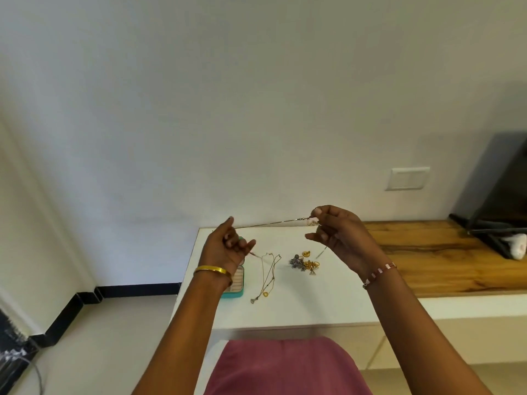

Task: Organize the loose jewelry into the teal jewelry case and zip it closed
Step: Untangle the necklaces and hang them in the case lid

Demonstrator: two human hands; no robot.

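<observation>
A thin gold chain [273, 223] is stretched taut in the air between my two hands, above the white table [313, 306]. My left hand [228, 248] pinches one end; my right hand [336, 228] pinches the other end by its small pendant. The open teal jewelry case [235, 285] lies on the table, mostly hidden behind my left wrist. Two more thin necklaces [268, 276] lie beside the case. A small heap of gold and silver earrings and rings [305, 265] sits further right.
A wooden shelf top [427, 252] adjoins the table on the right, with a dark stand [493, 223] and a white object [517, 249] on it. A wall switch plate [407, 179] is behind. My pink-clad lap [288, 366] is below the table edge.
</observation>
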